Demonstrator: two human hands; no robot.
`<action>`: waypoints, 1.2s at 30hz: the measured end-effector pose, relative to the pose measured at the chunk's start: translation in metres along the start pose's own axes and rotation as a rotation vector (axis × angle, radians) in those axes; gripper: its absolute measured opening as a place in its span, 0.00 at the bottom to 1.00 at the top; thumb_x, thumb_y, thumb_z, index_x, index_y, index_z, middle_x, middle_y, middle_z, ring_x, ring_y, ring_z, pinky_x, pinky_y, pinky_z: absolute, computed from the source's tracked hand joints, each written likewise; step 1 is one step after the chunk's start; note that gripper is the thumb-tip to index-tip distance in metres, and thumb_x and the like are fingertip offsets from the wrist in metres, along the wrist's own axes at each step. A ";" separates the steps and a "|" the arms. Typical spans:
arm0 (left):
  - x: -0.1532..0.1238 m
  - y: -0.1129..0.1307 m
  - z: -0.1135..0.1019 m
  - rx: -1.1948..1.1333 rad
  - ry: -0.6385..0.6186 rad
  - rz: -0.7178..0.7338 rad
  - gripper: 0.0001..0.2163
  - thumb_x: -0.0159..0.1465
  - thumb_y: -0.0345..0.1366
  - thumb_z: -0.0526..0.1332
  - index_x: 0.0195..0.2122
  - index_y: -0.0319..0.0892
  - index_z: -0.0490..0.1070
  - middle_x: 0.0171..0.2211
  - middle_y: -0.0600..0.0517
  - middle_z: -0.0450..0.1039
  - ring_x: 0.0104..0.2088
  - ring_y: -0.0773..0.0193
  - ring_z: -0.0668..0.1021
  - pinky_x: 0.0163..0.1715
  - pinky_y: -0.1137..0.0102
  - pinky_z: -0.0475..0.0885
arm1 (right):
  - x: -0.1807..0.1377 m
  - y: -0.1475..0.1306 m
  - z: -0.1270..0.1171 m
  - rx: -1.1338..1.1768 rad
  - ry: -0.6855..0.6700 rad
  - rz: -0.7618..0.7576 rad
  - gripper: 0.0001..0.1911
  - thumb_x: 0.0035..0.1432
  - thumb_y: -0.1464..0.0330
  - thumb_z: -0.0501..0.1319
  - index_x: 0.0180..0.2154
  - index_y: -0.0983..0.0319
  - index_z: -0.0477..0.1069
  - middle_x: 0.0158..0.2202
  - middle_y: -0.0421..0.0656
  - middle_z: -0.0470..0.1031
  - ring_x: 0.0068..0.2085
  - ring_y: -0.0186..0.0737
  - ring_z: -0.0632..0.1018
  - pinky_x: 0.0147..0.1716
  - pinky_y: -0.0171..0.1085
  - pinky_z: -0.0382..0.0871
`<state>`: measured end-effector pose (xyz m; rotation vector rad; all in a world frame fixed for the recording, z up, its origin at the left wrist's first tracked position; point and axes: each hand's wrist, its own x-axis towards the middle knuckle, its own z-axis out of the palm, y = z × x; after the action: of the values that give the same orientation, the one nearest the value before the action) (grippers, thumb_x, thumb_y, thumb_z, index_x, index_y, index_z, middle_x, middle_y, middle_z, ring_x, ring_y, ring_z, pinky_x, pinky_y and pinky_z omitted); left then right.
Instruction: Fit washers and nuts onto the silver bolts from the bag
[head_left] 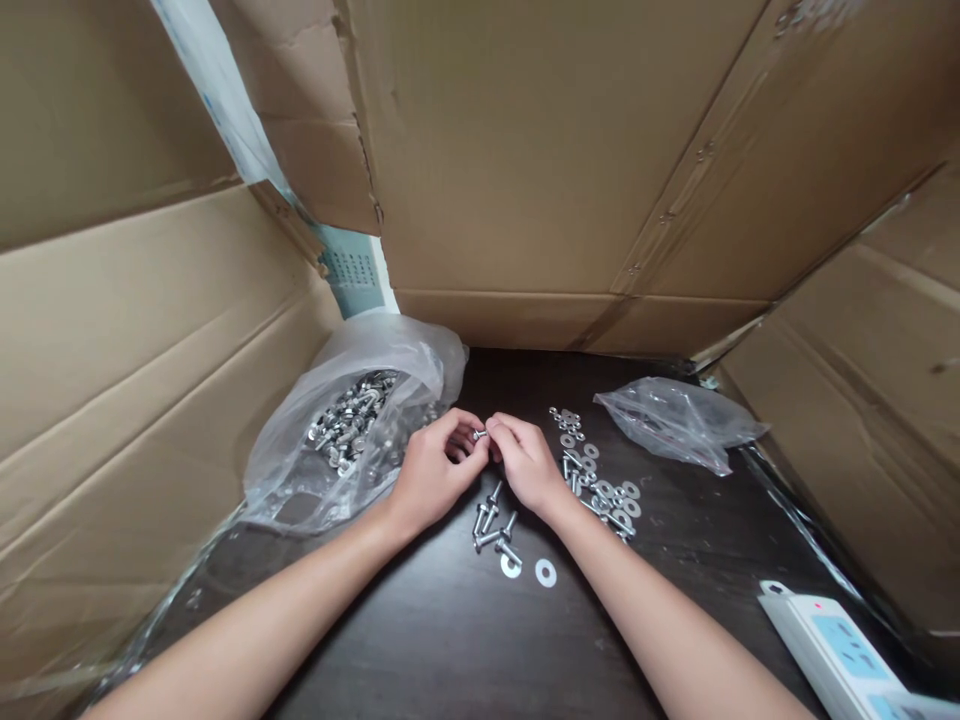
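Note:
My left hand [435, 466] and my right hand [525, 460] meet over the dark table [420, 640], fingers pinched together on one small metal bolt [480, 434] held between them. Just below the hands lie several loose bolts [491, 525] and two flat washers [529, 570]. To the right of my right hand is a scatter of several washers and bolts [600, 480]. An open clear plastic bag full of bolts [349, 420] sits to the left of my left hand.
Cardboard sheets [540, 150] wall in the table at the back, left and right. A crumpled clear plastic bag [675, 420] lies at the right rear. A white power strip [840, 655] sits at the lower right corner.

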<state>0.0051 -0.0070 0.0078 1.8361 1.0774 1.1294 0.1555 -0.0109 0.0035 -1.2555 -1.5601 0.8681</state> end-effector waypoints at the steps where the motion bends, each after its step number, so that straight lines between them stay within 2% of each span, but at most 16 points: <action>1: 0.000 0.000 0.000 -0.002 0.003 -0.002 0.04 0.64 0.34 0.62 0.39 0.42 0.73 0.32 0.52 0.78 0.31 0.66 0.79 0.33 0.73 0.75 | 0.000 0.000 0.000 0.002 0.009 -0.007 0.18 0.65 0.61 0.51 0.23 0.59 0.60 0.23 0.37 0.62 0.27 0.36 0.66 0.29 0.37 0.58; 7: 0.000 0.001 -0.001 -0.001 0.012 -0.011 0.04 0.64 0.35 0.62 0.39 0.42 0.73 0.32 0.52 0.78 0.31 0.66 0.80 0.32 0.73 0.75 | -0.001 0.000 -0.003 0.008 0.032 -0.033 0.09 0.60 0.65 0.54 0.28 0.59 0.65 0.26 0.38 0.65 0.30 0.39 0.69 0.32 0.37 0.62; 14: 0.000 0.000 0.000 -0.015 -0.012 0.000 0.05 0.64 0.35 0.63 0.39 0.42 0.73 0.32 0.52 0.79 0.31 0.65 0.80 0.33 0.73 0.76 | 0.001 0.003 -0.001 0.005 0.016 -0.014 0.12 0.62 0.64 0.52 0.27 0.59 0.64 0.25 0.39 0.66 0.30 0.38 0.69 0.31 0.36 0.62; 19: 0.000 0.000 0.000 -0.016 -0.014 0.003 0.04 0.64 0.34 0.62 0.40 0.42 0.73 0.33 0.51 0.79 0.32 0.65 0.80 0.33 0.72 0.77 | 0.000 0.001 0.000 -0.018 0.015 -0.016 0.16 0.64 0.63 0.51 0.24 0.58 0.59 0.23 0.37 0.62 0.28 0.36 0.65 0.29 0.36 0.59; 25: 0.000 0.000 0.000 -0.001 0.002 0.000 0.05 0.64 0.35 0.63 0.39 0.42 0.74 0.32 0.51 0.79 0.32 0.65 0.80 0.33 0.72 0.77 | 0.000 0.001 0.001 -0.024 0.021 -0.013 0.18 0.66 0.61 0.51 0.23 0.58 0.60 0.22 0.37 0.61 0.27 0.36 0.65 0.28 0.36 0.58; 31: 0.001 -0.001 0.001 0.008 0.015 -0.013 0.05 0.65 0.36 0.63 0.40 0.42 0.73 0.33 0.52 0.80 0.32 0.64 0.81 0.32 0.72 0.76 | 0.000 0.000 -0.002 0.012 0.035 -0.026 0.10 0.61 0.65 0.54 0.28 0.59 0.67 0.25 0.38 0.65 0.30 0.39 0.69 0.32 0.37 0.62; 36: 0.000 -0.001 0.001 -0.009 -0.007 -0.017 0.05 0.65 0.36 0.63 0.40 0.42 0.73 0.33 0.51 0.80 0.33 0.64 0.81 0.34 0.72 0.76 | 0.001 0.001 -0.003 0.033 0.015 -0.007 0.10 0.61 0.65 0.54 0.27 0.58 0.65 0.25 0.38 0.65 0.31 0.39 0.69 0.32 0.37 0.62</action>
<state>0.0055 -0.0067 0.0067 1.8194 1.0807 1.1150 0.1583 -0.0103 0.0036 -1.2295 -1.5314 0.8750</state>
